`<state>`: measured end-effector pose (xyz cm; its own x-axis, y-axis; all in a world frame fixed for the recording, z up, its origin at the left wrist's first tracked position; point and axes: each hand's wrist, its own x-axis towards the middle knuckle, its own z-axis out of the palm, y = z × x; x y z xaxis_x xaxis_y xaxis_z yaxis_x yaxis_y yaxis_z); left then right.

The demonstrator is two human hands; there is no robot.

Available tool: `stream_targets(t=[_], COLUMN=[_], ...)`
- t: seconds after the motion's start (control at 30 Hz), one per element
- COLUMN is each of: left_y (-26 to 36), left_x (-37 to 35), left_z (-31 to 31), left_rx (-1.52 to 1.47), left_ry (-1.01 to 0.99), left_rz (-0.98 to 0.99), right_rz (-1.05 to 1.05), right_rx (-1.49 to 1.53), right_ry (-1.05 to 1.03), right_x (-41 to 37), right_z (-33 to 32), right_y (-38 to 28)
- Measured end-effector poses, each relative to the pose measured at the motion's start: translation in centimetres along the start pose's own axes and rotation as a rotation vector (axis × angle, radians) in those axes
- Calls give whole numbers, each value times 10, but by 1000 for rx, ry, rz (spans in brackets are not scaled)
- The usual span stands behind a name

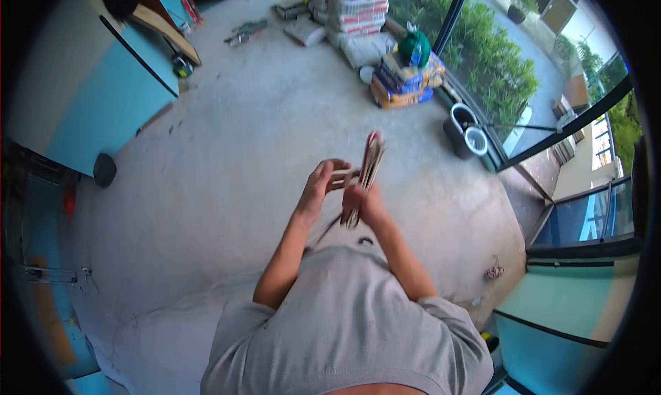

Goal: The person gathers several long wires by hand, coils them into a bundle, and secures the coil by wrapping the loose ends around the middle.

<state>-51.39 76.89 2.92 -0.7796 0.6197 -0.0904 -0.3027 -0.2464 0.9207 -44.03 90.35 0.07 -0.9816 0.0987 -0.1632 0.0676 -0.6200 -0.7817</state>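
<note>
Both hands are raised in front of the chest, over the bare concrete floor (227, 154). The right hand (363, 203) is closed around the lower end of a bundle of flat strips (372, 159). The bundle stands nearly upright, tilted slightly right, and its top end is reddish. What the strips are made of cannot be told. The left hand (318, 185) sits just beside it, with its fingers (335, 166) curled onto one pale strip that sticks out sideways from the bundle, in a pinching hold. Grey shirt (344, 326) in the foreground. Stacked sacks (358, 9) and a lower orange-and-blue pile (405, 86) lie well apart at the far edge. Two buckets (465, 130) stand by the glass railing. A small rope coil (494, 271) lies on the floor to the right.
</note>
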Motion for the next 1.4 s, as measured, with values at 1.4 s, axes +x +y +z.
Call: stream_targets(t=[1.4], left_y=[22], left_x=[-14], left_z=[-30], left_rx=[1455], left_ry=[-362], left_rz=[682], right_rz=[553], right_rx=[-820], right_ry=[-304], right_x=[-50], right_z=[39], right_y=[-70])
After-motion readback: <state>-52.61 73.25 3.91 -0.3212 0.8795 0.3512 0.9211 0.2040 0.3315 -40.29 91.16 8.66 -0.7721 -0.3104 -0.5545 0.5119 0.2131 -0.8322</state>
